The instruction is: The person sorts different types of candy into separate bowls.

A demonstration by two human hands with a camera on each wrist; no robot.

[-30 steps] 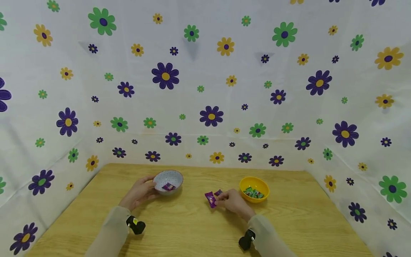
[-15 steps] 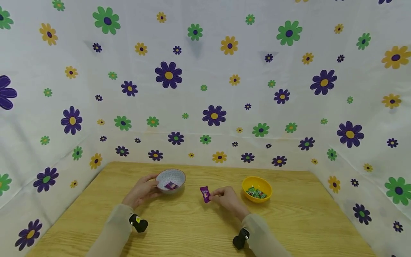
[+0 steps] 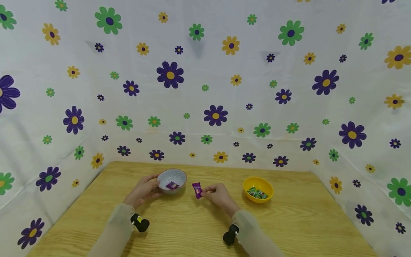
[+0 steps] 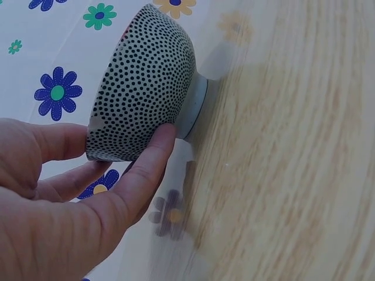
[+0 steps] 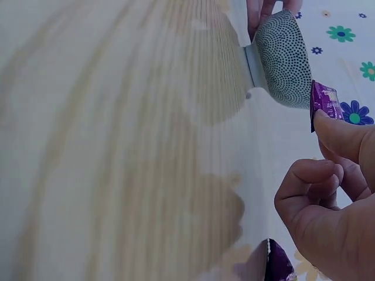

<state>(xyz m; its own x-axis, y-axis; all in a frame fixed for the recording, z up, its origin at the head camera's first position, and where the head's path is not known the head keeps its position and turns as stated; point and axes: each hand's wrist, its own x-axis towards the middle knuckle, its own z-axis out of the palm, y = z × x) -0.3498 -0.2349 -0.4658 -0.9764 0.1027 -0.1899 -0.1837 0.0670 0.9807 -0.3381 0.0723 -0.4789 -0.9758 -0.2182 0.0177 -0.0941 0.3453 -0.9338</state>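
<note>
A speckled bowl point(image 3: 171, 177) with a dark rim stands on the table, a purple-wrapped candy point(image 3: 172, 185) inside it. My left hand point(image 3: 145, 191) holds the bowl's left side; in the left wrist view its thumb point(image 4: 153, 155) presses the dotted outer wall near the foot. Right of the bowl and apart from it, my right hand point(image 3: 219, 197) pinches another purple-wrapped candy point(image 3: 197, 190) between thumb and fingertips. At the bottom of the right wrist view, one more purple wrapper point(image 5: 278, 264) is partly visible; the head view does not show it.
A yellow bowl point(image 3: 269, 192) with several green-wrapped candies point(image 3: 257, 193) stands to the right of my right hand. The wooden table point(image 3: 179, 228) meets a flower-patterned white cloth point(image 3: 192, 103) at the back and sides.
My right hand has lifted the purple-wrapped candy and carried it left toward the speckled bowl. The left hand keeps its hold on the bowl. The head view has shifted slightly.
</note>
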